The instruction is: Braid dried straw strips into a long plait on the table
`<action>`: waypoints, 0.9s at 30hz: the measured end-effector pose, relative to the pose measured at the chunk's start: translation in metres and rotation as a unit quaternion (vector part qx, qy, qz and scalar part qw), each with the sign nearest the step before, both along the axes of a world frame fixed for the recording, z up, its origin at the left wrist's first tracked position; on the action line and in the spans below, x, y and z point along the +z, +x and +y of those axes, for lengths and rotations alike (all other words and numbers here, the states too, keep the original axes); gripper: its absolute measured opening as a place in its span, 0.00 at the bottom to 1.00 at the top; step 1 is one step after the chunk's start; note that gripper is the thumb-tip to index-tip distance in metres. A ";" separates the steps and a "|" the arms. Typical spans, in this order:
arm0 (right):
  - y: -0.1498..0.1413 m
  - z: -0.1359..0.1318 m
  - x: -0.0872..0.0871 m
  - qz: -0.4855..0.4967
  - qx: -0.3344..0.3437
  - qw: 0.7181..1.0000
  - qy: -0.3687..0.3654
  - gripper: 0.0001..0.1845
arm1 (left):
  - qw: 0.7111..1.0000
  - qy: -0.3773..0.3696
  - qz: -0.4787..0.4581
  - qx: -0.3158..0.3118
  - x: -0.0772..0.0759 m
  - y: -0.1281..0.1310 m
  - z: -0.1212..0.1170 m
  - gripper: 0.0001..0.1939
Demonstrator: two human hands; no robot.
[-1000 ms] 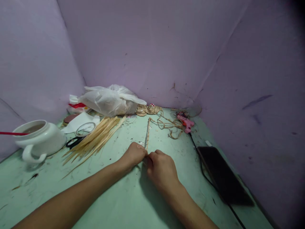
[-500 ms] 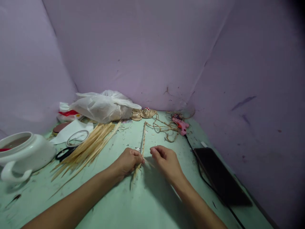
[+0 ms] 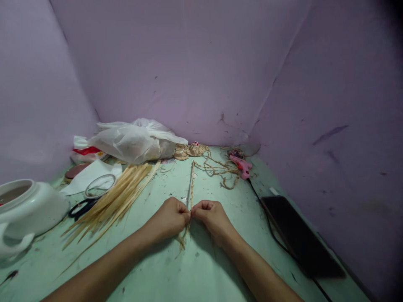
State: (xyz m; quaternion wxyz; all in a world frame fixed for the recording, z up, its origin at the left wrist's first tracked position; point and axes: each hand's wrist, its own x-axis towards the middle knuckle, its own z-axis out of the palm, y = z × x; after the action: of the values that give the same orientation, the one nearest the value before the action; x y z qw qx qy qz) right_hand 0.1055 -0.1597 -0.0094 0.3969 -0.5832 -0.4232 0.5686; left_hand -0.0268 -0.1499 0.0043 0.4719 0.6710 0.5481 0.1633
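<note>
A thin straw-coloured braid runs from the far side of the table down to my two hands. My left hand is closed, pinching the near end of the braid between thumb and forefinger. Against it on the right, my right hand is closed too, its thumb and finger pinching at the same spot. Loose strand ends hang below the fingers. What lies exactly between the fingertips is hidden. Left of my left hand lies a fanned bundle of dry fibre strips.
At left stand a white ceramic pot, black-handled scissors and a tape roll. A white plastic bag lies at the back beside woven pieces. Right are braided cord, a pink glue gun with its cable, and a dark flat slab.
My right hand has moved left from beside the braid and now meets my left hand at it. The left hand stays pinched on the braid. The view has shifted slightly.
</note>
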 end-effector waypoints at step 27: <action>0.001 -0.004 -0.001 0.012 0.033 0.999 -0.004 0.09 | 0.920 0.185 0.309 0.156 0.034 -0.085 0.047 0.08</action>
State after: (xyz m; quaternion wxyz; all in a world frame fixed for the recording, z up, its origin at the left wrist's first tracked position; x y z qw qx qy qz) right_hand 0.1064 -0.1639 -0.0102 0.3808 -0.5640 -0.4351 0.5896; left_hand -0.1115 -0.1031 0.0380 0.1150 0.6695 0.7243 0.1185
